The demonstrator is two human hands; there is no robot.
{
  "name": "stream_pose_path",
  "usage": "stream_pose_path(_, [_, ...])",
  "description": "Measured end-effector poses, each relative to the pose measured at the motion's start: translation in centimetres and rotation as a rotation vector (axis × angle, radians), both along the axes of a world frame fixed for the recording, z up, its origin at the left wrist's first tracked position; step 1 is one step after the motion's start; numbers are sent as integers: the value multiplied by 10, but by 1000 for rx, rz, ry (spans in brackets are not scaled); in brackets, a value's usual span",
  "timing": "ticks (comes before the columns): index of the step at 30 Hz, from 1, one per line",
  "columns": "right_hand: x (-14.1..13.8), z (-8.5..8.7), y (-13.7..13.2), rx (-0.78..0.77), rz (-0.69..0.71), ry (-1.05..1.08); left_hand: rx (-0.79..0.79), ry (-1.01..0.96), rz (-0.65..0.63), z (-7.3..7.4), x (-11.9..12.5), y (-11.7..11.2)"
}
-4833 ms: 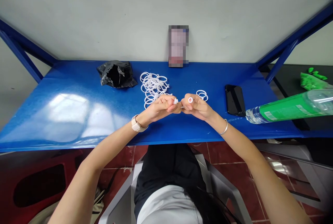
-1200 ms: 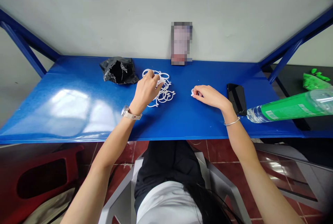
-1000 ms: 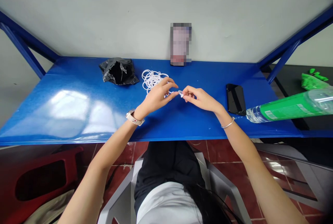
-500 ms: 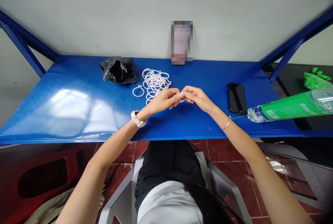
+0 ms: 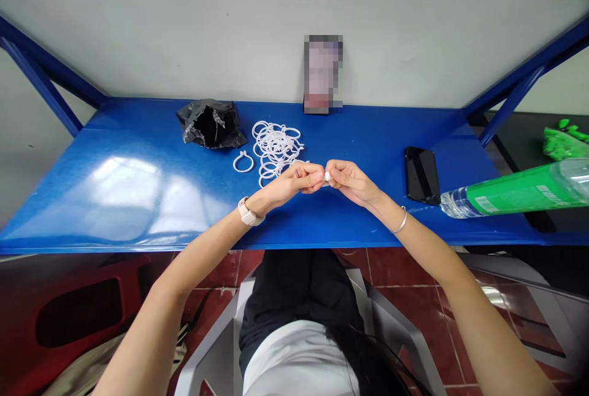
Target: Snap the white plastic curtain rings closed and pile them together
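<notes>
My left hand [image 5: 307, 177] and my right hand [image 5: 350, 180] meet above the middle of the blue table, fingers closed in a pinch. Between the fingertips a small part of a white plastic ring [image 5: 327, 177] shows; the fingers hide most of it. Just beyond my left hand lies a tangled pile of white plastic rings [image 5: 278, 145], each with a small knob or eyelet. A single white ring [image 5: 243, 163] rests apart from the pile, to its left.
A crumpled black plastic bag [image 5: 210, 124] gapes behind the pile. A propped, pixelated object [image 5: 322, 75] leans on the wall. On the right are a black phone [image 5: 422, 175] and a green-labelled bottle [image 5: 515, 190]. The blue table's [image 5: 294, 239] front edge runs beneath my forearms.
Both hands have come slightly nearer to me. The fingers have shifted around the white ring, and more of its white part shows between the fingertips.
</notes>
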State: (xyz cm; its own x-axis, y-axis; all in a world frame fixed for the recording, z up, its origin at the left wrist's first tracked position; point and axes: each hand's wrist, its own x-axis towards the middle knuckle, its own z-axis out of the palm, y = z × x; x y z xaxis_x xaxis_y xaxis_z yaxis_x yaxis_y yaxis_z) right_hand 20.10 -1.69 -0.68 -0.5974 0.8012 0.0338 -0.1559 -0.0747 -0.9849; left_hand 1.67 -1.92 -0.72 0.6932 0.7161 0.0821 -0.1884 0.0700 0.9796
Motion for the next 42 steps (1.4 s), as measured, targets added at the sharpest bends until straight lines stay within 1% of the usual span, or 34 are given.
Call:
stream_pose_path(5, [-2,-1,-2,-78,-35,-4,-64,-5,5,-2,2,-2])
stream_pose_path(9, [-2,2,-3,-93,-60,26,-86,-65,31,-4,1,-2])
stream_pose_path(12, [-2,5,-4,-92,-83,80,-92,-128,66,-2,-1,-2])
stream_pose_path(14, [-3,6,-4,-106,-102,83,-69,-117,81,1,-1,-3])
stream_pose_path(16, [-2,4,-2,-127,-110,64,-20,-56,113,4,-3,-2])
stream_pose_path(19, [-2,0,3,-146,-101,40,105,83,169,10,-7,0])
stream_pose_path(22, [-1,-2,7,-148,-132,26,207,203,243,16,-13,5])
stream_pose_path(25, [-1,-4,9,-124,-179,-1,320,316,385,20,-21,11])
stream_pose_path(27, [0,-8,11,-89,-194,-40,493,482,518,21,-27,15])
stream_pose_path(29, [0,-14,15,-39,-214,-113,714,728,691,22,-33,20])
stream_pose_path(30, [1,-18,17,-3,-231,-163,802,867,758,22,-36,22])
stream_pose_path(31, [1,-22,19,49,-258,-222,865,1002,795,22,-39,24])
stream_pose_path(32, [2,-26,20,119,-276,-296,907,1122,799,22,-41,25])
stream_pose_path(34, [2,-32,23,321,-307,-475,938,1320,760,21,-45,27])
stream_pose_path(36, [2,-34,23,547,-298,-645,928,1447,699,20,-48,28])
stream_pose_path(38, [2,-33,21,716,-248,-764,905,1510,654,18,-50,29])
stream_pose_path(40, [1,-32,19,799,-173,-838,897,1527,642,18,-51,28])
stream_pose_path(42, [0,-32,18,837,-97,-884,897,1534,652,20,-51,28])
